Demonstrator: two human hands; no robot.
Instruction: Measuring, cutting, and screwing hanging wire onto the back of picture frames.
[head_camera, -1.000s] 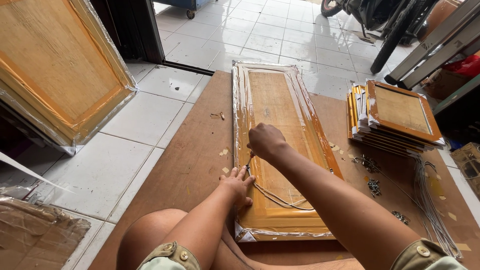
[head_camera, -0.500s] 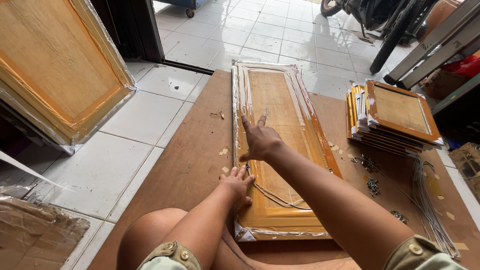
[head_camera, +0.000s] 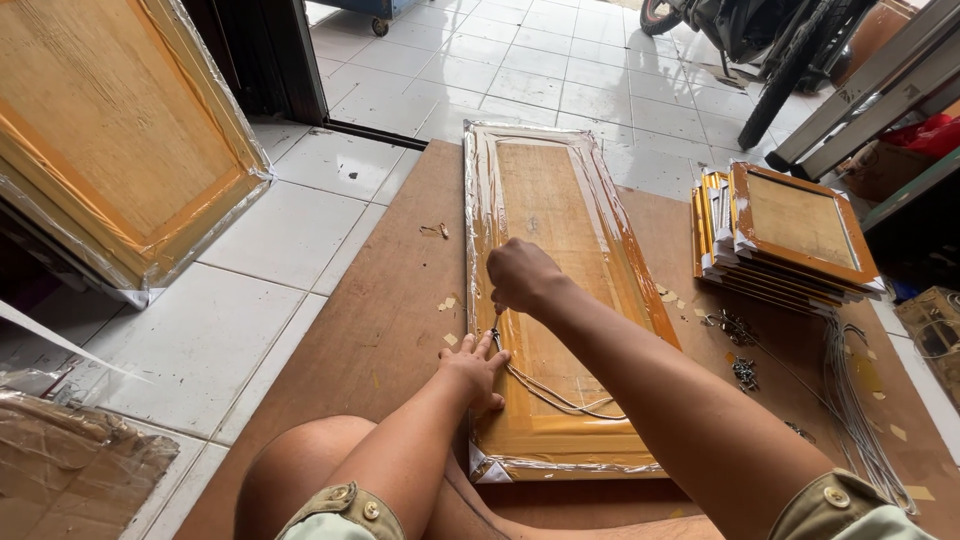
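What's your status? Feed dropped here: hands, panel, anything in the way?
Right hand fisted, pinching white cord. Left hand flat on wrapped wooden panel edge. Nothing blocking.

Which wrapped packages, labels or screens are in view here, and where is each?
Wrapped panel: under both hands, long orange-brown rectangle in clear film.
Wrapped panel: leaning at far left, large, orange, filmed.
Stack of small framed panels: right, orange with white wrap.
No labels or screens visible.

- place type: small woodworking workshop, floor-level work area.
- evidence: plastic-wrapped wooden cabinet door (head_camera: 560, 290) on a brown floor board (head_camera: 390, 300).
- evidence: stack of framed panels (head_camera: 790, 235), loose screws (head_camera: 745, 372), white tiled floor (head_camera: 290, 235), parked motorcycle (head_camera: 760, 40) nearby.
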